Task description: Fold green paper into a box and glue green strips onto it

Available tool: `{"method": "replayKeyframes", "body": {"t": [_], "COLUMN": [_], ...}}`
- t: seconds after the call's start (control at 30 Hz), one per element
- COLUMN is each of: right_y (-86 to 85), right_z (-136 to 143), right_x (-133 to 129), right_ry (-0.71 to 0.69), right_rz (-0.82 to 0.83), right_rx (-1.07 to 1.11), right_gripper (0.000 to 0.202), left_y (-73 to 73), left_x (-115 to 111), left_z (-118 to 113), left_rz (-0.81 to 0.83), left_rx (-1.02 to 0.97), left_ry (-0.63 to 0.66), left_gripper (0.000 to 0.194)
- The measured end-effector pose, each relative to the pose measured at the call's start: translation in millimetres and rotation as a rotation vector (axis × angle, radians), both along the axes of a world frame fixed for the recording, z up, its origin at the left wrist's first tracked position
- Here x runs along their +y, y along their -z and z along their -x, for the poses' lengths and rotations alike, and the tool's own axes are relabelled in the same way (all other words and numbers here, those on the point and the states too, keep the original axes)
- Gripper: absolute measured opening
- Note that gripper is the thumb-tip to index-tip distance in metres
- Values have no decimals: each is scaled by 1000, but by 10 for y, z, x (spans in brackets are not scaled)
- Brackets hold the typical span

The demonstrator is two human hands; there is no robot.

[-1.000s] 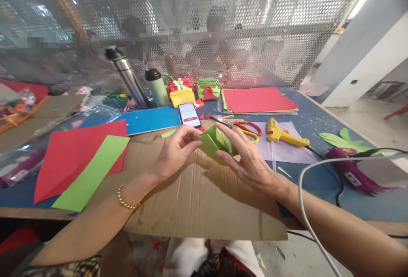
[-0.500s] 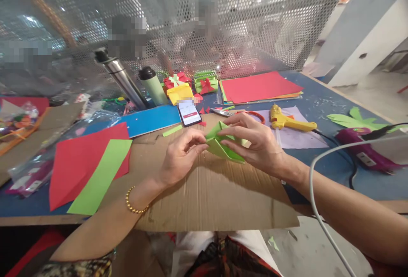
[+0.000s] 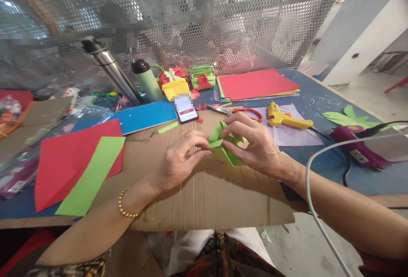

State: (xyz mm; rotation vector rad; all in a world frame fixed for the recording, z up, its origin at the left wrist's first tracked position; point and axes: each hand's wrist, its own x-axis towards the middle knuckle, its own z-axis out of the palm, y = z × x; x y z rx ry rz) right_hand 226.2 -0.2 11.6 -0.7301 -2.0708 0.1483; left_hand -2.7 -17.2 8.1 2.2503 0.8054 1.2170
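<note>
Between my hands, over a sheet of brown cardboard (image 3: 204, 204), is a folded green paper box (image 3: 225, 154) with its flaps standing up. My left hand (image 3: 181, 158) pinches its left corner between thumb and fingers. With thumb and fingers closed on the upper right part, my right hand (image 3: 253, 143) holds the box from the other side; some fingertips are hidden behind the paper. Scissors (image 3: 248, 113) with red handles lie just beyond my right hand. To the left, a green paper strip (image 3: 92, 175) rests across red paper (image 3: 70, 154).
A yellow glue gun (image 3: 283, 117) sits on pale purple paper (image 3: 298, 139). A white cable (image 3: 309, 192) arches past my right forearm near a purple power strip (image 3: 353, 147). Behind stand a phone (image 3: 187, 114), a steel flask (image 3: 114, 73), a green bottle (image 3: 148, 81) and stacked red paper (image 3: 258, 83).
The green paper box is tilted a little differently, and my left fingers have closed further over its corner. The whole view has shifted slightly.
</note>
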Motion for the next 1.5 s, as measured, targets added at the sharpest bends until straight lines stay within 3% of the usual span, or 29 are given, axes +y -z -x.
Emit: {"method": "replayKeyframes", "body": {"t": [0.2, 0.43, 0.63, 0.77, 0.87, 1.03, 1.17, 1.33, 1.5], "right_y": [61, 72, 68, 51, 19, -8, -65, -185, -140], "right_z": [36, 87, 61, 49, 52, 81, 57, -70, -137], "right_x": [-45, -97, -95, -69, -56, -73, -98, -37, 85], "right_ry": [67, 78, 120, 122, 93, 92, 65, 16, -134], "right_rz": [65, 212, 68, 50, 36, -6, 135, 405, 488], "right_rx": [49, 136, 68, 37, 36, 52, 53, 93, 75], "right_gripper": [16, 46, 28, 21, 5, 15, 12, 42, 71], "left_y": [-3, -31, -27, -17, -25, -54, -53, -13, 44], "left_x": [-23, -57, -63, -53, -48, -43, -21, 53, 181], "left_z": [-17, -67, -81, -81, -82, -103, -113, -75, 3], "left_rz": [20, 69, 173, 199, 186, 222, 304, 381, 426], "left_rx": [-14, -16, -35, -46, -23, -54, -94, -185, -324], "left_ry": [25, -38, -90, -78, -73, -84, -107, -144, -157], "left_gripper": [3, 6, 6, 9, 10, 11, 17, 19, 31]}}
